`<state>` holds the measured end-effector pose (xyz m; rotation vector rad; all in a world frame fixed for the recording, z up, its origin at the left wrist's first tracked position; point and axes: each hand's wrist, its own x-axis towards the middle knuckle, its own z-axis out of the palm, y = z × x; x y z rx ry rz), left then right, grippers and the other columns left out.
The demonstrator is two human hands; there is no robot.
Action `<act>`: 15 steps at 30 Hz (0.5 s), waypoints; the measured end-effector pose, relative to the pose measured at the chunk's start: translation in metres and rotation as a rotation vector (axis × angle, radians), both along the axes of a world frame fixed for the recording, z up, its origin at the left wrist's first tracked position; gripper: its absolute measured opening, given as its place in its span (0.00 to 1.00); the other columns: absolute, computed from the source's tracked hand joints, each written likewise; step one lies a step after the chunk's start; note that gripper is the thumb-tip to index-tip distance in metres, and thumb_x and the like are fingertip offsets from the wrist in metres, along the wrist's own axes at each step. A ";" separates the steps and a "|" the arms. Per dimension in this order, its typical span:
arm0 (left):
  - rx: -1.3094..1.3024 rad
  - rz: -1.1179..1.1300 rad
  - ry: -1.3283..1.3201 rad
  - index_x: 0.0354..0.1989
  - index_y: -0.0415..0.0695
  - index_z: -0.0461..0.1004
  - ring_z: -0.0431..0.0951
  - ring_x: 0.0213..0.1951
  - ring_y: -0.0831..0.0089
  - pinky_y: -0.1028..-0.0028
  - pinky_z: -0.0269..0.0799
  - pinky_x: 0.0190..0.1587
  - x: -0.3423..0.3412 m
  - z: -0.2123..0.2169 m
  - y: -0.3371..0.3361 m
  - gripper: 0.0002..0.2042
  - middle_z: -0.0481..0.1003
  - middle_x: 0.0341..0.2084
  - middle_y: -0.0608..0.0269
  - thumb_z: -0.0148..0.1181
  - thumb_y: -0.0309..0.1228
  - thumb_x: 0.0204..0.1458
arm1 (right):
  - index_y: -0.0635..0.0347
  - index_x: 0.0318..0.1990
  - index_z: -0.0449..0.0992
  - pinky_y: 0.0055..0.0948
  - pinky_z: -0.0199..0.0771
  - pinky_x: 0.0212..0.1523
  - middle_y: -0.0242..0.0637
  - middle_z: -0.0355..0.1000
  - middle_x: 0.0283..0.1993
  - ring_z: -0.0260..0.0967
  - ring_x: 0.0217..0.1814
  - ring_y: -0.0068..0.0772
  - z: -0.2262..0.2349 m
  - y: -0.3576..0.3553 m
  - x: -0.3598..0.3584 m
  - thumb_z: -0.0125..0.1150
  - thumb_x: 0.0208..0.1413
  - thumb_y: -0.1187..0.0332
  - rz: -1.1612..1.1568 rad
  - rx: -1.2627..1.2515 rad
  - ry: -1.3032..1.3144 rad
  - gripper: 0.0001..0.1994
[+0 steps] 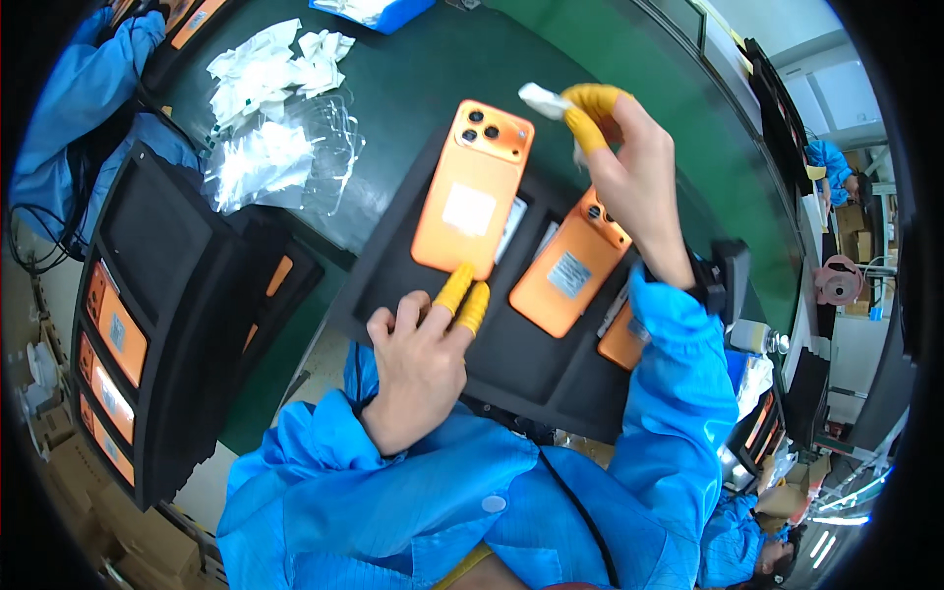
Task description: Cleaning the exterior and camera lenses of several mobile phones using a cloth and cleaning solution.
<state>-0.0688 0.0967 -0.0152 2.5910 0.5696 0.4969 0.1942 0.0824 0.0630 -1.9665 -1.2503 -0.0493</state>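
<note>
Plastic wrap (261, 162) on surface (413, 74), stacked trays (182, 295) at left | left hand (418, 364) on phone (472, 187), grip unclear | right hand (641, 162) pinches white wad (541, 100), partly hiding second phone (570, 275)

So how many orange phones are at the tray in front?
3: an orange phone touched by the left hand, another to its right, a third farther right, partly behind the right sleeve. The sleeve may hide more.

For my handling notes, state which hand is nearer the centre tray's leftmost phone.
Left: the left hand touches the lower end of the phone; the right hand is off its upper right.
</note>
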 end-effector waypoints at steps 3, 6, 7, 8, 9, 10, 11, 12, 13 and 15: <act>-0.009 -0.018 0.039 0.36 0.43 0.81 0.63 0.54 0.54 0.54 0.51 0.49 -0.004 0.003 0.001 0.13 0.73 0.44 0.56 0.62 0.22 0.40 | 0.63 0.40 0.79 0.37 0.72 0.33 0.47 0.70 0.31 0.72 0.32 0.46 -0.019 0.035 -0.006 0.62 0.50 0.76 0.061 0.066 -0.124 0.08; 0.060 0.057 0.141 0.36 0.45 0.80 0.62 0.55 0.54 0.54 0.49 0.47 -0.004 0.003 0.005 0.13 0.74 0.44 0.59 0.64 0.26 0.38 | 0.63 0.39 0.79 0.37 0.72 0.31 0.44 0.71 0.33 0.71 0.32 0.48 -0.056 0.041 -0.019 0.64 0.51 0.74 0.152 0.018 -0.227 0.08; 0.100 0.054 0.129 0.36 0.46 0.78 0.62 0.54 0.54 0.55 0.47 0.45 -0.003 0.000 0.005 0.13 0.74 0.43 0.63 0.65 0.29 0.37 | 0.63 0.39 0.78 0.38 0.72 0.32 0.44 0.70 0.34 0.71 0.33 0.49 -0.061 0.035 -0.025 0.65 0.51 0.74 0.135 0.013 -0.285 0.08; 0.079 0.046 0.134 0.36 0.46 0.78 0.62 0.54 0.54 0.55 0.47 0.45 -0.006 -0.002 0.007 0.13 0.74 0.42 0.63 0.64 0.29 0.37 | 0.62 0.39 0.78 0.39 0.73 0.33 0.44 0.70 0.35 0.71 0.35 0.50 -0.065 0.031 -0.035 0.65 0.51 0.74 0.131 0.016 -0.334 0.08; 0.058 0.036 0.138 0.35 0.47 0.79 0.61 0.54 0.54 0.55 0.47 0.44 -0.008 -0.002 0.008 0.13 0.74 0.42 0.64 0.64 0.29 0.36 | 0.62 0.40 0.76 0.40 0.74 0.35 0.45 0.69 0.36 0.71 0.36 0.50 -0.071 0.025 -0.037 0.67 0.50 0.73 0.164 -0.064 -0.329 0.10; 0.038 0.026 0.142 0.35 0.47 0.79 0.61 0.53 0.55 0.55 0.47 0.44 -0.009 -0.003 0.010 0.14 0.74 0.41 0.65 0.64 0.30 0.36 | 0.62 0.41 0.75 0.40 0.74 0.35 0.45 0.69 0.36 0.71 0.36 0.50 -0.070 0.029 -0.036 0.66 0.50 0.73 0.169 -0.072 -0.325 0.11; 0.035 0.022 0.144 0.34 0.47 0.79 0.62 0.52 0.54 0.54 0.46 0.44 -0.008 -0.003 0.011 0.14 0.73 0.40 0.66 0.64 0.30 0.34 | 0.62 0.41 0.75 0.40 0.74 0.35 0.45 0.69 0.36 0.71 0.36 0.50 -0.067 0.031 -0.036 0.66 0.50 0.73 0.169 -0.085 -0.319 0.11; 0.063 0.039 0.134 0.32 0.49 0.79 0.63 0.52 0.56 0.56 0.45 0.43 -0.008 -0.005 0.011 0.12 0.72 0.37 0.68 0.65 0.31 0.34 | 0.62 0.41 0.74 0.40 0.74 0.35 0.45 0.68 0.35 0.71 0.36 0.50 -0.063 0.033 -0.036 0.66 0.50 0.73 0.168 -0.098 -0.313 0.11; 0.091 0.056 0.124 0.31 0.51 0.79 0.65 0.51 0.58 0.57 0.44 0.41 -0.007 -0.006 0.011 0.11 0.71 0.34 0.70 0.65 0.32 0.34 | 0.63 0.42 0.73 0.41 0.74 0.36 0.46 0.68 0.35 0.71 0.37 0.52 -0.062 0.041 -0.032 0.64 0.50 0.77 0.189 -0.045 -0.272 0.11; 0.135 0.073 0.101 0.28 0.53 0.79 0.66 0.51 0.61 0.59 0.44 0.40 -0.005 -0.006 0.011 0.10 0.70 0.31 0.72 0.65 0.33 0.33 | 0.63 0.41 0.72 0.39 0.74 0.37 0.45 0.67 0.34 0.70 0.39 0.47 -0.055 0.052 -0.024 0.60 0.48 0.78 0.124 -0.071 -0.330 0.11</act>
